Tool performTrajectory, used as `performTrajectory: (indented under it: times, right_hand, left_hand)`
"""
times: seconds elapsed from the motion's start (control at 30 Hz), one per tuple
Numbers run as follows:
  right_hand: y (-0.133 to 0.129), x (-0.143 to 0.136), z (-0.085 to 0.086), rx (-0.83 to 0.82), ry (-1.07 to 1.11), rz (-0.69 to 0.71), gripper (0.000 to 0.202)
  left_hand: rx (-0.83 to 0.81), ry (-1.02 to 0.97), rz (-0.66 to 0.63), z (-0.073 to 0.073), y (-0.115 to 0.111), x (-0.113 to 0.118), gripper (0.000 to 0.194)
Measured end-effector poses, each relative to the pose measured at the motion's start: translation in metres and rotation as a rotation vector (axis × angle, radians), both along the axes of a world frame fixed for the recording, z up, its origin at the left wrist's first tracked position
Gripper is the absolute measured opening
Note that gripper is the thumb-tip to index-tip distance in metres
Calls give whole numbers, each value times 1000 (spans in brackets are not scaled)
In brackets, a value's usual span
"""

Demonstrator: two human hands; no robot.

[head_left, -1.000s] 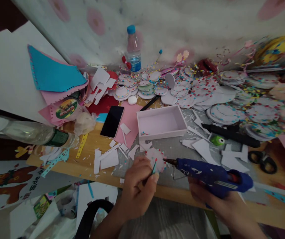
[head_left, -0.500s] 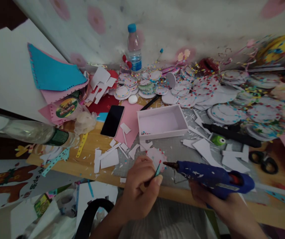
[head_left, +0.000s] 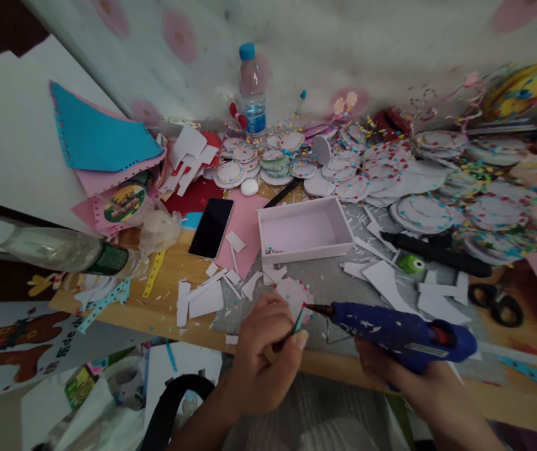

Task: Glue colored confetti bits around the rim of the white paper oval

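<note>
In front of the white box, a tiny red piece sits on the tip of a slim teal tool pinched in the left hand, just beside the nozzle of the glue gun gripped in the right hand. A shaky touch or stringy glue could pull it off.

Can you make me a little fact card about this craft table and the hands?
Left hand: holds thin teal tool, red bit at its tip
Right hand: holds blue glue gun
Nozzle: by the red bit; touching unclear
Box: white, open-topped
Phone: left of box, dark screen
Bottle: upright, blue cap
</note>
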State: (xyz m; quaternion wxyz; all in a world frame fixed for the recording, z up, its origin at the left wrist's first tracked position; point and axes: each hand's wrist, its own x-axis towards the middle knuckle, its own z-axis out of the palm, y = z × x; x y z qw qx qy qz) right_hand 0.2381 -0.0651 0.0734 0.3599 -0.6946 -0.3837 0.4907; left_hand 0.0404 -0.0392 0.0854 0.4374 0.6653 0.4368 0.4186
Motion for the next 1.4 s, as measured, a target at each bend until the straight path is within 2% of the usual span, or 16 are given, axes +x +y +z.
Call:
performTrajectory:
  times: [0.37,0.63,0.9,1.17,1.27,1.4]
  right_hand:
    - [-1,-2,0,-1,-5,-51,24]
    - [-2,-1,-1,-16,-1,-7,26]
    - [-1,-2,-1,-29,-34,-19,27]
    - [-5,4,-8,-48,-73,19,31]
    - [-6,4,-12,10,-113,52,31]
    - [0,7,-23,189,-283,127,23]
  left_hand:
    - [-3,-1,-1,1,0,1,35]
    - [-10,-20,-10,-2,1,1,34]
    - [-26,-16,-13,-4,0,0,35]
    - [1,-14,-7,-4,1,1,34]
    - [18,-29,-12,-4,1,1,34]
    - [3,-34,-4,-5,0,0,34]
